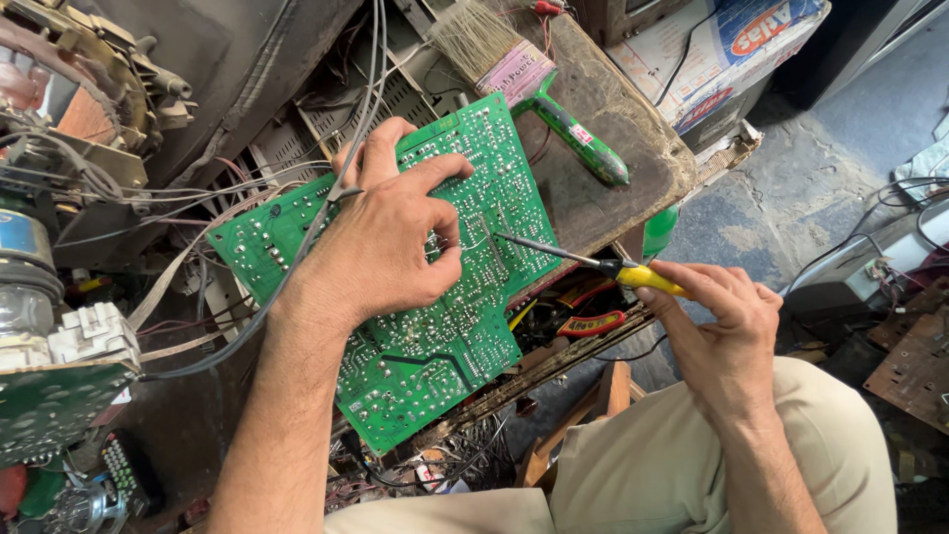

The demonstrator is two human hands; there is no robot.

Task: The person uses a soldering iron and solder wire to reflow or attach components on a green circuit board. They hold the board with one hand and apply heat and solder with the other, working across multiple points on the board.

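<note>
soldering iron [593, 261] tip leftward onto circuit board [474, 178]

Green circuit board [435, 297] tilted solder-side up, yellow-handled soldering iron [583, 261] touching it.

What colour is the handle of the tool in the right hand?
Yellow handle, held in the right hand; the head view shows it.
</note>
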